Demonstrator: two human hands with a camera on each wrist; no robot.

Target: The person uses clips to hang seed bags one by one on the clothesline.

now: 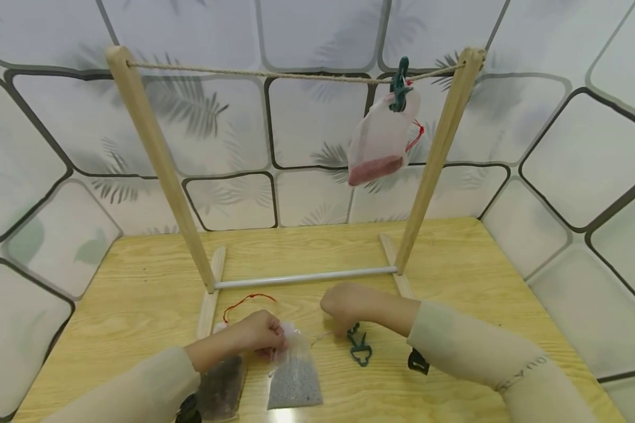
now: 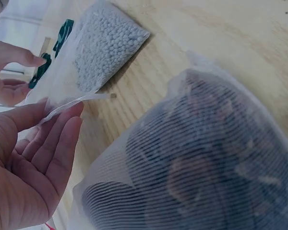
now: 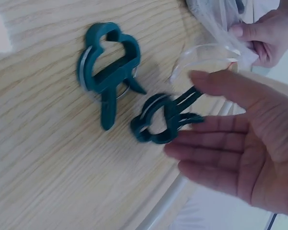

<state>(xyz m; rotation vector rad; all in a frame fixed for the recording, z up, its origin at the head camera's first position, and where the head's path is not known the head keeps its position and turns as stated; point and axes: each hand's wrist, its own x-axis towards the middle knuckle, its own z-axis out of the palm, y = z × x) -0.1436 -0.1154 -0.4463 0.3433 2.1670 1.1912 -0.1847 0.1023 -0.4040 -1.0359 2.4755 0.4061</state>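
Note:
My left hand (image 1: 261, 332) pinches the gathered top of a translucent mesh bag (image 1: 295, 385) whose lower part, full of small grey beads, lies on the table. Beside it is a second mesh bag (image 2: 197, 158) with dark contents, partly under my left forearm in the head view. My right hand (image 3: 240, 139) has its thumb and fingers at the two handles of a dark green spring clip (image 3: 153, 120), close over the tabletop. Another green clip (image 3: 110, 67) lies next to it on the wood.
A wooden rack stands behind my hands, with posts (image 1: 161, 170), a white crossbar (image 1: 307, 277) and a rope (image 1: 254, 73) across the top. From the rope's right side, a green clip (image 1: 400, 88) holds a mesh bag (image 1: 378, 141) with pink contents. A red cord (image 1: 243, 299) lies near the crossbar.

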